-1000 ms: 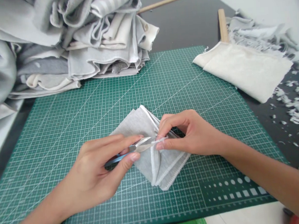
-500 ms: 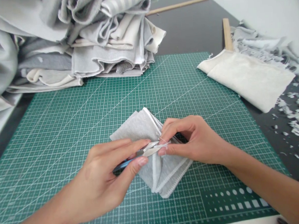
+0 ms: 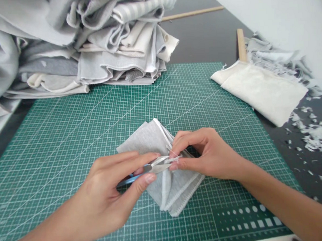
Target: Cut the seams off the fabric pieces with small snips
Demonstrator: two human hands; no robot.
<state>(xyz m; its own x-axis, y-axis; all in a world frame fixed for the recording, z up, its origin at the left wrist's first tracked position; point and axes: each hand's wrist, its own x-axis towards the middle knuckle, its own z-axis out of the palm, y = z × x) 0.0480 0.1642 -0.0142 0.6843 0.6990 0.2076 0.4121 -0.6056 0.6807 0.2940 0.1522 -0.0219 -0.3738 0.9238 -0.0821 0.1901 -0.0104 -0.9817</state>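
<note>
Snugly in the left grip (image 3: 100, 197), blue thread snips (image 3: 155, 167)

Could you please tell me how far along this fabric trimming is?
Partway, it seems. Done: a cream piece lies aside, with trimmed scraps on the table. In hand: the left hand holds blue-handled snips at a thread on grey fabric pinched by the right hand. Remaining: the stack of grey and cream fabric.

Dark tabletop (image 3: 199, 32), green cutting mat (image 3: 70, 139) on it, under both hands. Folded grey fabric (image 3: 148, 141) on mat, between the left hand (image 3: 100, 195) and right hand (image 3: 208, 154). Beyond left hand, heaped grey and cream fabric pieces (image 3: 115, 65) along mat's far edge. Beyond right hand, cream fabric piece (image 3: 259, 93) across mat corner, white fabric scraps (image 3: 310, 138) on tabletop.
</note>
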